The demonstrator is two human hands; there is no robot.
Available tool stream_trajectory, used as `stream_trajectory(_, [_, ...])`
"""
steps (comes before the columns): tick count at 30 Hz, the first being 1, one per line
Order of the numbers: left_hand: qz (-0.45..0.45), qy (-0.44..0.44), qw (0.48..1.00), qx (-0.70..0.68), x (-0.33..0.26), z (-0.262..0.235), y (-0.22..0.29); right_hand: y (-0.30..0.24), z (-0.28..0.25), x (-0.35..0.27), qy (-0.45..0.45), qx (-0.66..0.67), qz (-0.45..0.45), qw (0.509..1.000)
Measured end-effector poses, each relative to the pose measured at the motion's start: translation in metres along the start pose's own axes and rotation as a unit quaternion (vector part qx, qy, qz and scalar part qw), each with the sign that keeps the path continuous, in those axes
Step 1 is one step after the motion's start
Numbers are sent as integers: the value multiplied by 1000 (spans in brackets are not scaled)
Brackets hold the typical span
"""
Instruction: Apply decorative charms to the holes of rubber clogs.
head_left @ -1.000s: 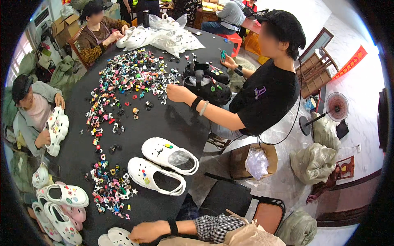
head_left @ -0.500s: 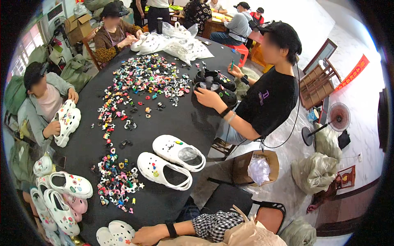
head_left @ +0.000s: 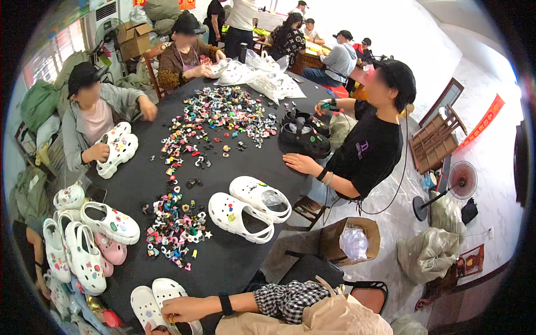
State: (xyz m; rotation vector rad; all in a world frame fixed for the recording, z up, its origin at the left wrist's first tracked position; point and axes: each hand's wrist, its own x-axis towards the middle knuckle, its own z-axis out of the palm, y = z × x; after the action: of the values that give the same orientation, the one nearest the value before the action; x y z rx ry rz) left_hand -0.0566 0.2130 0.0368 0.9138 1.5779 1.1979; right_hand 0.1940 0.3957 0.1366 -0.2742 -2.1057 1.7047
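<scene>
I see through one camera worn on a head, looking down across the table [head_left: 245, 163], near and wide.

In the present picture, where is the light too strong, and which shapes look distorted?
Head view: the upper-right wall is washed out nearly white; head view: the standing fan leans, probably from lens distortion; head view: black corners surround the rounded image.

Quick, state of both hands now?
Left hand: mostly cut off at the lower edge, beside the white clogs; grip cannot be told.
Right hand: fingers curled over one clog; open or closed cannot be told.
</scene>
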Motion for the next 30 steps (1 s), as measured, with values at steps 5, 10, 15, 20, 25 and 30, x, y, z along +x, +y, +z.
stream_trajectory(5, [-212,113,928,-283,5,28,74,0,20,8,0,-7,-20,1000])
stream_trajectory(10, [95,2,899,427,-1,-4,1,2,38,11,-9,17,-16,1000])
stream_trajectory(15, [48,29,998,-17,15,16,-16,11,29,15,-24,33,-9,999])
stream_trajectory(20, [-124,139,890,-417,19,34,3,4,24,29,-41,-8,18,999])
stream_trajectory(25, [-130,133,866,-465,15,36,17,0,23,23,-35,14,72,997])
stream_trajectory(30, [-116,179,863,-458,16,30,-2,6,16,8,-2,-3,127,992])
